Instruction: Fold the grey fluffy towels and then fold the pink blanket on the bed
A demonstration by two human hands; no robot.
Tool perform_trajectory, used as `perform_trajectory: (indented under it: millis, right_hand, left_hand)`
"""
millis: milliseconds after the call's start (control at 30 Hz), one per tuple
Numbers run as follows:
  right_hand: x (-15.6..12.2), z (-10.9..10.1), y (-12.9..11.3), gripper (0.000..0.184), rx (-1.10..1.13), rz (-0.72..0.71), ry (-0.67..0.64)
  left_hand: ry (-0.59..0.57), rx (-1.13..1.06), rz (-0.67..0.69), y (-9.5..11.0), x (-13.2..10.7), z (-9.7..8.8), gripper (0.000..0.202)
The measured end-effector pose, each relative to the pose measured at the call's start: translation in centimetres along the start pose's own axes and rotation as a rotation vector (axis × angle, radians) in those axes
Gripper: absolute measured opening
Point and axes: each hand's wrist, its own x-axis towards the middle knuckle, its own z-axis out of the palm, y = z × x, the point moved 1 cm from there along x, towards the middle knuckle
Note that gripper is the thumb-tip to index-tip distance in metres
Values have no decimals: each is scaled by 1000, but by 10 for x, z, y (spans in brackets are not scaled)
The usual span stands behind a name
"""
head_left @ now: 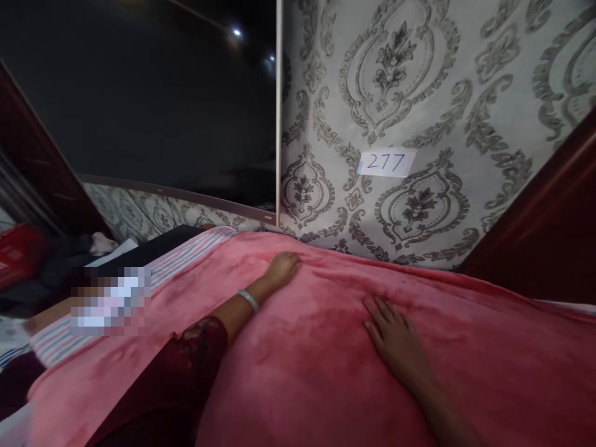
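A soft pink blanket (326, 347) covers the bed in front of me. My left hand (282, 268) reaches toward the far edge of the blanket near the wall, fingers curled down onto the fabric, a silver bangle on the wrist. My right hand (393, 335) lies flat on the blanket nearer to me, fingers stretched out and slightly apart, holding nothing.
A patterned grey wall (419, 93) carries a paper label reading 277 (386, 162). A dark mirror or window pane (139, 105) fills the upper left. Striped bedding (186, 261) shows beside the blanket. Dark red wood (535, 236) stands right; a red box (18, 251) lies far left.
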Motion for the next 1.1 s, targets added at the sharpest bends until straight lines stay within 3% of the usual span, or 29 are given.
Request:
perform_trajectory:
  millis: [200,367,533,633,900,1100]
  right_hand:
    - [1,-5,0,56,10,1,18]
    - [-1,-5,0,56,-6,-3,19]
    - [-2,-3,4,56,8,-14,26]
    - [-4,1,7,56,12,-21,43]
    - [-10,17,21,56,5,-103,148]
    - [-13,17,26,57,-9,-144,175]
  left_hand:
    - [73,17,-210,-34,77,-11,46]
    - [-1,34,-338,-58,100,4,29]
    - [79,58,-434,-61,110,24,38]
    - [91,36,-450,-68,113,23,31]
    - [234,113,-746,-147,75,-10,45]
    - [152,83,-736,-178,83,-7,43]
